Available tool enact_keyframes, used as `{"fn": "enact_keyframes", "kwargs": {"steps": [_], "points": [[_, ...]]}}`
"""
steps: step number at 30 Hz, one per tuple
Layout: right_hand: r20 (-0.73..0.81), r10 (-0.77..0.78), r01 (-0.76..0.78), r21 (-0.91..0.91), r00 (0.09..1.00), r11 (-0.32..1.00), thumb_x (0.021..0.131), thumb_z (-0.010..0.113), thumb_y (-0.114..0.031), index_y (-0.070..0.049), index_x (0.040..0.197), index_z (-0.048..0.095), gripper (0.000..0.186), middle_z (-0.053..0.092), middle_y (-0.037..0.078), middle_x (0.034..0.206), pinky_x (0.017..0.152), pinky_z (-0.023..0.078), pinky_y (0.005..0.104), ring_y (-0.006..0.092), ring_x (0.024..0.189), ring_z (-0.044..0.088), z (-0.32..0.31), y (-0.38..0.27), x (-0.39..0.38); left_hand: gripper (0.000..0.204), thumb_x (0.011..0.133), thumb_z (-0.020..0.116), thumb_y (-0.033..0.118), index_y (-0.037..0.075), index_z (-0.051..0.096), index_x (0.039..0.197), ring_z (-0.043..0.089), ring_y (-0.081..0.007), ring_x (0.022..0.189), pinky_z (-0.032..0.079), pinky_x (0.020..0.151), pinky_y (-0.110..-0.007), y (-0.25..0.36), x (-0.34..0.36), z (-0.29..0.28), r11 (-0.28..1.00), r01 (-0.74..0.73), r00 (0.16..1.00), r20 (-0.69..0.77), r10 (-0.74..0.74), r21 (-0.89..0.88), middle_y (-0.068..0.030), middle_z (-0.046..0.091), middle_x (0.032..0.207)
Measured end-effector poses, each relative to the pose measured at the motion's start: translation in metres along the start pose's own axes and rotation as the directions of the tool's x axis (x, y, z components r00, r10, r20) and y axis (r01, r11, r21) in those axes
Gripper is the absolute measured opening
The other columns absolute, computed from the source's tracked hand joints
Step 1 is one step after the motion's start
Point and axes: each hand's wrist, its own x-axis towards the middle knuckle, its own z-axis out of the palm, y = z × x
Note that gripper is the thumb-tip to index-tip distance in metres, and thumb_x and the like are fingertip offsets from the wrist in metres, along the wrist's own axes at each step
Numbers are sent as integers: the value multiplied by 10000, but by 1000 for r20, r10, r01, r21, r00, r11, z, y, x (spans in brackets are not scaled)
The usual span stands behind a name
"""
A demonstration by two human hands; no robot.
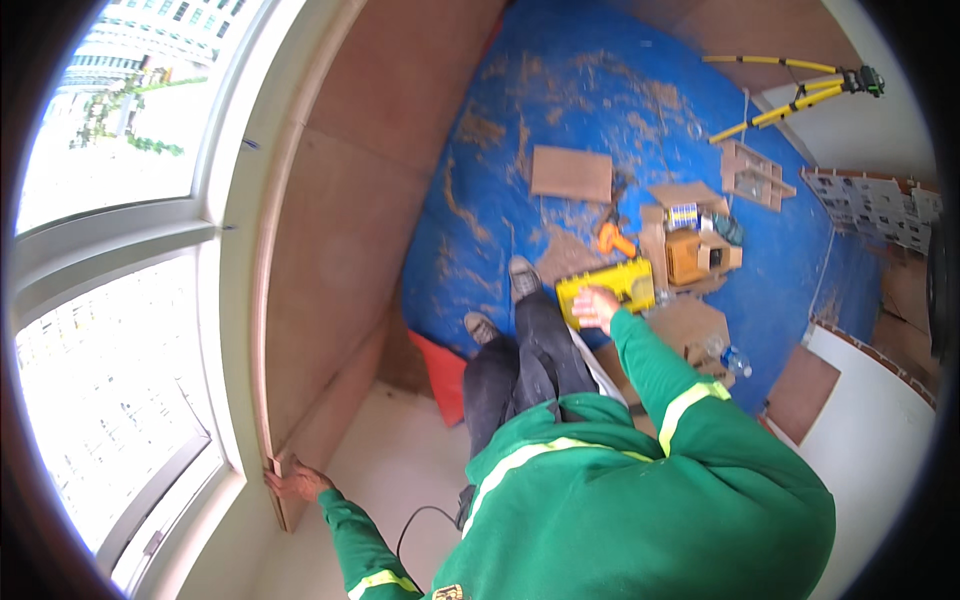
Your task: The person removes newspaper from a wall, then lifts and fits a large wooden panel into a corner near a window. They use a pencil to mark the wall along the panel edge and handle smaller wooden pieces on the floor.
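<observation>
A long brown wooden panel [345,200] stands along the window wall, its pale edge running beneath the window. My left hand [300,483] is closed around the near end of that panel, at its edge; some of the fingers are out of sight. On the other side, my right hand [597,307] hangs in front of me with its fingers stretched out and nothing in it. Below it in view is a yellow tool case [633,280] on the floor. An orange power tool [614,239] lies just beyond the case.
A dusty blue sheet [470,230] covers the floor. To the right are an opened cardboard box [686,257], a plastic bottle [736,361] and a small wooden frame [755,178]. A yellow tripod [800,100] lies far right. A black cable [418,512] runs beside me.
</observation>
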Motion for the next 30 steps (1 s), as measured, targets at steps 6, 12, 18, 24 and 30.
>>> {"fn": "enact_keyframes", "kwargs": {"steps": [6,12,18,24,30], "points": [[-38,-69,68,-30,997,997,1016,646,-404,-119,1472,494,559,632,169,1403,961,546,586,354,1207,677,16,-11,-39,809,990,675,540,-14,432,1527,418,-445,1398,338,1168,-586,8,13,-19,997,22,1000,17,-21,-74,-271,460,1500],[-52,-215,213,-37,975,976,1018,629,-416,-106,1451,510,545,677,148,1294,945,538,522,315,1156,681,-4,-24,-71,864,948,735,563,5,417,1526,395,-417,1406,331,1172,-560,-7,-24,-46,939,314,945,-53,-324,-138,-249,441,1481],[-44,-115,103,-217,992,971,1063,575,-420,-98,1581,372,642,573,160,1480,1010,519,526,316,1299,611,0,9,-100,843,980,714,514,31,338,1561,307,-436,1453,291,1192,-588,7,-77,-69,857,423,902,42,-430,-296,-250,363,1506],[-45,-88,68,-326,995,943,1061,581,-372,-90,1574,384,618,614,162,1414,993,525,543,320,1243,649,39,55,-124,731,1022,639,524,2,452,1499,504,-420,1350,381,1163,-502,6,-157,-33,619,648,661,732,-168,-443,-271,523,1425],[-41,-202,179,-313,979,933,1020,653,-360,-70,1597,353,712,671,124,1323,908,556,490,272,1126,699,70,66,-152,699,983,679,541,33,568,1451,700,-366,1099,535,1001,-457,20,-221,66,829,399,-39,896,443,-393,-235,692,1282]]}}
